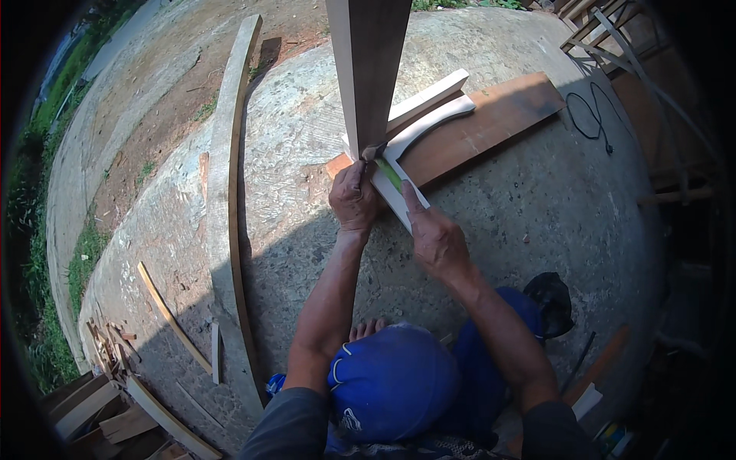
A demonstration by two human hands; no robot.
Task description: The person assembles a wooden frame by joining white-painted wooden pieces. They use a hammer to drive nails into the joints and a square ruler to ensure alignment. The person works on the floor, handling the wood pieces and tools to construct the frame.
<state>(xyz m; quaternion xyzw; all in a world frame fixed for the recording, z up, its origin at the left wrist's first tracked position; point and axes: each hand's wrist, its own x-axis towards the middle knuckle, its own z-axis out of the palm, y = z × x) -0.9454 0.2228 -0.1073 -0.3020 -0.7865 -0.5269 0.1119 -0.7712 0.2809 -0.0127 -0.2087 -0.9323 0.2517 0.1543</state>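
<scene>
"So, where's the R hand (pixel 441 244)?"

"Ctr of frame, closed on a green-handled tool (pixel 391 175), index finger stretched fwd along it, above a pale wood piece (pixel 392 202)."

"And the L hand (pixel 355 199)?"

"Just left, apart from the other, fingers bent nr the foot of a tall post (pixel 372 69). Can't tell what they grip."

"Else?"

"Reddish board (pixel 510 119), upper right of ctr; long plank (pixel 224 184), left side."

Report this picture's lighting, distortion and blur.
All in the head view: sun on the concrete floor at upper left, shade at lower right; the long plank looks bowed by the fisheye; the lower-right rim is nearly black; the left hand and right hand show no obvious blur.
</scene>
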